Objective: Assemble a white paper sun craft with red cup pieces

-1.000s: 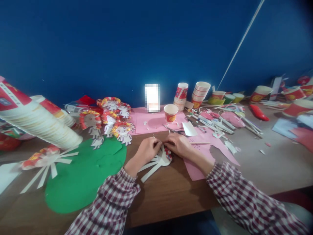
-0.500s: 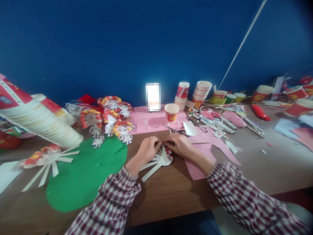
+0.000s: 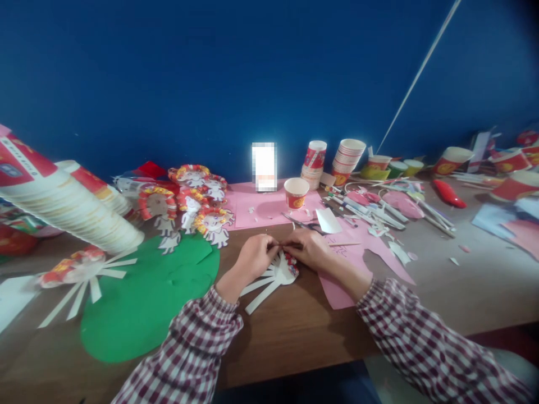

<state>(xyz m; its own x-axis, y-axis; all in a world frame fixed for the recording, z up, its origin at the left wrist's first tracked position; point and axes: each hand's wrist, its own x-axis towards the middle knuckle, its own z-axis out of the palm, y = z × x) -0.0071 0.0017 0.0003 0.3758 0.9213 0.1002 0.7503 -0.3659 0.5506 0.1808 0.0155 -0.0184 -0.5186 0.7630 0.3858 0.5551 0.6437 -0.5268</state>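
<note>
A paper cup cut into strips (image 3: 281,273) lies splayed on the brown table, its white strips fanning out to the lower left and a few rolled into a red patterned edge on its right. Both hands meet at its far side. My left hand (image 3: 257,253) is closed, thumb and fingertips pinching at the cut cup. My right hand (image 3: 309,248) pinches close beside it, fingertips nearly touching the left ones. The bit of strip between the fingertips is mostly hidden. On the left, a second cut cup (image 3: 86,270) has curled red-and-yellow strips and several straight white ones.
Stacked paper cups (image 3: 80,207) lean in from the left over a green sheet (image 3: 147,303). Finished paper-cup figures (image 3: 191,207) cluster behind it. A single paper cup (image 3: 296,193) stands on pink paper (image 3: 256,207). Scissors (image 3: 304,224), markers (image 3: 370,210) and scraps lie to the right.
Almost nothing differs. Both hands keep their pinch at the cut cup, and the whole view has shifted very slightly.
</note>
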